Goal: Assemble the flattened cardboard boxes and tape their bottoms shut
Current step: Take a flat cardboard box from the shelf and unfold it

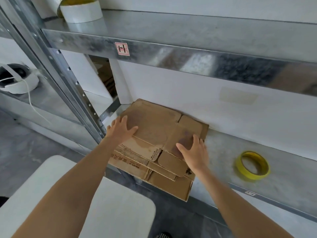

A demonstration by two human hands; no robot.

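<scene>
A stack of flattened brown cardboard boxes [154, 127] lies on a metal shelf [283, 177], its near end jutting past the shelf's front edge. My left hand [121, 128] rests on the left side of the top box, fingers spread flat. My right hand [193, 152] lies on the right side of the top box, fingers spread, thumb pointing left. A roll of yellow tape [252, 164] lies flat on the shelf to the right of the stack, apart from both hands.
An upper metal shelf [188, 54] overhangs the stack and carries white tape rolls [80, 11] at its left end. A slanted shelf post [56, 69] stands left of the stack. A white stool seat [111, 208] sits below my arms. A white device with a cable [18, 79] is far left.
</scene>
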